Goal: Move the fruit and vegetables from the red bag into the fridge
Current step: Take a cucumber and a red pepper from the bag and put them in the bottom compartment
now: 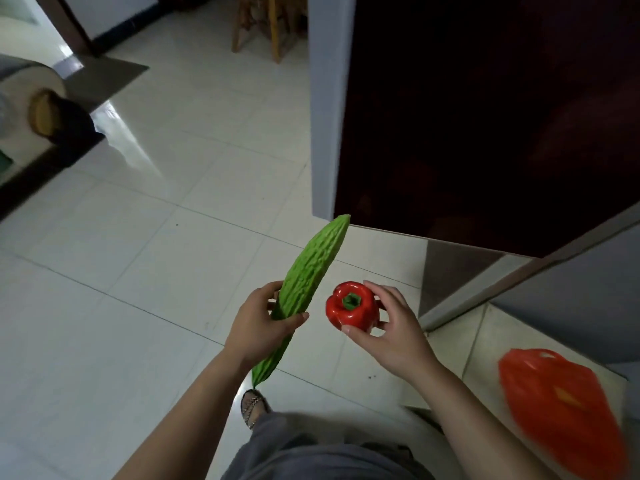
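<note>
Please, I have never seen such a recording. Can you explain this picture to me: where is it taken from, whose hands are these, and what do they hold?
There is no machine here. A person wears one camera on the head, so this single picture looks forward and down at that person's own arms. The left hand grips a long green bitter gourd near its lower part. The right hand holds a red bell pepper in its fingertips, with the stem towards the camera. Below them is a pale tiled floor and the person's sandalled foot. The red bag lies at the lower right, and neither hand touches it. The tall dark red panel ahead may be the fridge, but I cannot tell.
</note>
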{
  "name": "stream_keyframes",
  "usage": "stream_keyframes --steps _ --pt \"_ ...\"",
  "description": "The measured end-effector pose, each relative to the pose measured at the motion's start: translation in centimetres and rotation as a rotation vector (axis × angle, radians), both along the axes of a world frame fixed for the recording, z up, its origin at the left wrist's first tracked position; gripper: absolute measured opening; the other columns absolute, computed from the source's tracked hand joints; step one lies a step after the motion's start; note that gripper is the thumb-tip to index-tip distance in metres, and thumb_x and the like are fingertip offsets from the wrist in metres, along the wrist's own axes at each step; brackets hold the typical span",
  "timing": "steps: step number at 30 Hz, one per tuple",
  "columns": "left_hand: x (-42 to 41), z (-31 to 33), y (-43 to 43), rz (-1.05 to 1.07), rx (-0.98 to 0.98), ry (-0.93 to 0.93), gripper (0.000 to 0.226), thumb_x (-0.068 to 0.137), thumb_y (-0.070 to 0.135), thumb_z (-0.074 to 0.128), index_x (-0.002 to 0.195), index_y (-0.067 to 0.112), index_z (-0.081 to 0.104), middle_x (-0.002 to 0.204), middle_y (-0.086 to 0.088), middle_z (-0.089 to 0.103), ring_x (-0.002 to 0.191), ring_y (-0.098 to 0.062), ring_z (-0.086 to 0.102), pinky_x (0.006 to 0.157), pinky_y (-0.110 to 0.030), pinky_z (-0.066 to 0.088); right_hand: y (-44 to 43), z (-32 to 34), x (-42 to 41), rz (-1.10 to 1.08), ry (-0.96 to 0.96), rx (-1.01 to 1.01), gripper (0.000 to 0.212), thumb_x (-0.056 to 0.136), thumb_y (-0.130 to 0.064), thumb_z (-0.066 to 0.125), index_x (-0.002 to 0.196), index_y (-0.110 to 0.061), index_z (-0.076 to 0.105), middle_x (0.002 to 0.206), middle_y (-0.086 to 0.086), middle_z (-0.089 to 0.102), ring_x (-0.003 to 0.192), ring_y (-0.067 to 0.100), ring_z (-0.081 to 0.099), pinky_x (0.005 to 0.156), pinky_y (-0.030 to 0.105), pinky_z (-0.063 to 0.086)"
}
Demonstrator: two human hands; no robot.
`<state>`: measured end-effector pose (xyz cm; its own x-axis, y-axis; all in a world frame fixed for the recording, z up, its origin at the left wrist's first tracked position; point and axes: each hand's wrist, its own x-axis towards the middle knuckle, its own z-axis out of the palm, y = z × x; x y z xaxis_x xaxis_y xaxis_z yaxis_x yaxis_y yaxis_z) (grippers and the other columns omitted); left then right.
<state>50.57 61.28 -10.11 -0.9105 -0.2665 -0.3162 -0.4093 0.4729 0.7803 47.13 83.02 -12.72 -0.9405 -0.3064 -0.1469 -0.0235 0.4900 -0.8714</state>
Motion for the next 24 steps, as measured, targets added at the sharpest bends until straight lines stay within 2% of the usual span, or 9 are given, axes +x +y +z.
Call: stream_keyframes --steps 4,8,10,14,19,24 --pt "-1.3 0.2 -9.0 0.034 0.025 -0.017 0.057 0.072 0.031 0.077 0.122 0.027 0.049 0.108 0.005 0.056 0.083 0.002 0.054 0.062 -0.015 0.042 -9.3 -0.1 -1.5 0.062 -0.008 -0.015 0.071 0.067 -0.039 0.079 0.128 -0.039 0.042 0.122 -0.029 0.038 0.117 0.001 0.045 0.094 0.028 0.05" --pt "-3.4 0.7 -15.9 0.07 0.022 -0.045 0.055 0.072 0.032 0.077 0.117 0.021 0.046 0.104 0.005 0.058 0.078 0.003 0.057 0.059 -0.016 0.043 -16.9 0.8 -3.6 0.048 0.029 0.002 0.073 0.068 -0.04 0.078 0.132 -0.036 0.041 0.126 -0.021 0.039 0.115 -0.001 0.043 0.095 0.016 0.043" --pt "-4.7 0.8 -18.3 0.069 0.038 -0.037 0.05 0.072 0.031 0.077 0.112 0.02 0.049 0.101 0.007 0.059 0.08 0.0 0.058 0.06 -0.017 0.044 -19.1 1.2 -4.7 0.02 0.04 -0.004 0.074 0.068 -0.039 0.078 0.132 -0.033 0.041 0.126 -0.02 0.04 0.114 -0.002 0.043 0.094 0.015 0.042" --pt "-8.7 0.6 -21.3 0.011 0.078 -0.039 0.049 0.071 0.028 0.079 0.111 0.02 0.051 0.101 0.008 0.06 0.084 -0.003 0.06 0.062 -0.018 0.046 -21.8 1.3 -7.4 -0.044 0.069 -0.023 0.074 0.066 -0.041 0.079 0.131 -0.033 0.044 0.124 -0.021 0.041 0.116 -0.001 0.045 0.094 0.024 0.048" --pt "-15.8 0.6 -23.1 -0.076 0.125 -0.038 0.046 0.071 0.024 0.078 0.11 0.018 0.055 0.103 0.005 0.063 0.082 -0.008 0.064 0.069 -0.024 0.053 -24.4 1.4 -13.1 -0.114 0.093 -0.04 0.071 0.065 -0.039 0.08 0.128 -0.036 0.045 0.121 -0.026 0.04 0.114 -0.002 0.046 0.09 0.023 0.051" --pt "-24.3 1.6 -26.2 -0.101 0.071 -0.026 0.046 0.072 0.026 0.078 0.11 0.02 0.054 0.102 0.007 0.062 0.084 -0.009 0.063 0.072 -0.028 0.053 -27.5 1.3 -21.3 -0.132 0.14 -0.07 0.072 0.065 -0.04 0.08 0.128 -0.032 0.046 0.121 -0.018 0.043 0.113 -0.001 0.047 0.086 0.025 0.053"
